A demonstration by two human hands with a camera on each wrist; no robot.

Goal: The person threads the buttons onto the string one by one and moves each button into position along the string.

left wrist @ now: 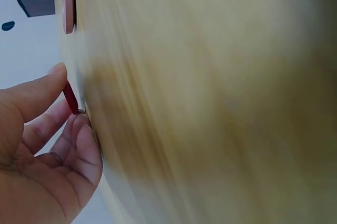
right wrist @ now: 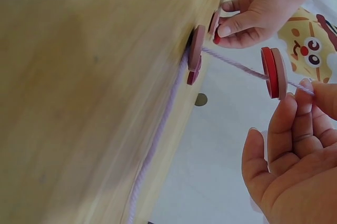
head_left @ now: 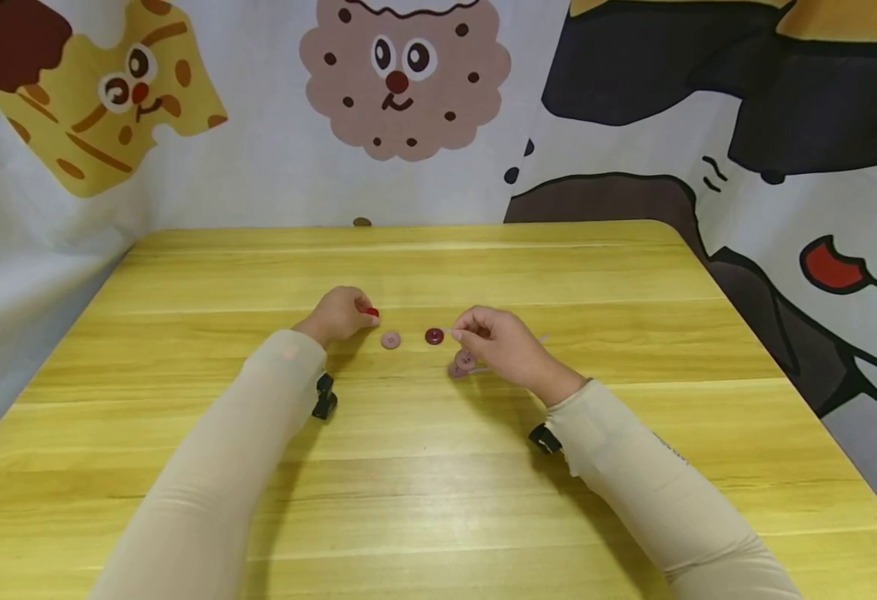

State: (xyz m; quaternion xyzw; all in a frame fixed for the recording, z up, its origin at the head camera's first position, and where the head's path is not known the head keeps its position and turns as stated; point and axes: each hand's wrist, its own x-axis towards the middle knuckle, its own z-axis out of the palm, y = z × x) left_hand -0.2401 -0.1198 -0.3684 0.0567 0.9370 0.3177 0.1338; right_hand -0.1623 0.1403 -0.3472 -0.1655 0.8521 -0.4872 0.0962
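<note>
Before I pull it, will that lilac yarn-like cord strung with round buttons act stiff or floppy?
Probably floppy: the lilac cord curves loosely beyond its threaded round buttons. Likely light, too: it looks thin beside the right hand pinching it.

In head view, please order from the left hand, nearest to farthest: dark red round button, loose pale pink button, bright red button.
1. Bright red button: in left hand's grip.
2. Pale pink button: to its right.
3. Dark red button: farther right.

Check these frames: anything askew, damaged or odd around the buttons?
Nothing stands out. The loose pink button and maroon button lie flat on the table, the left hand pinches a bright red button, and the right hand holds the purple string with its threaded buttons. No damage shows.
</note>
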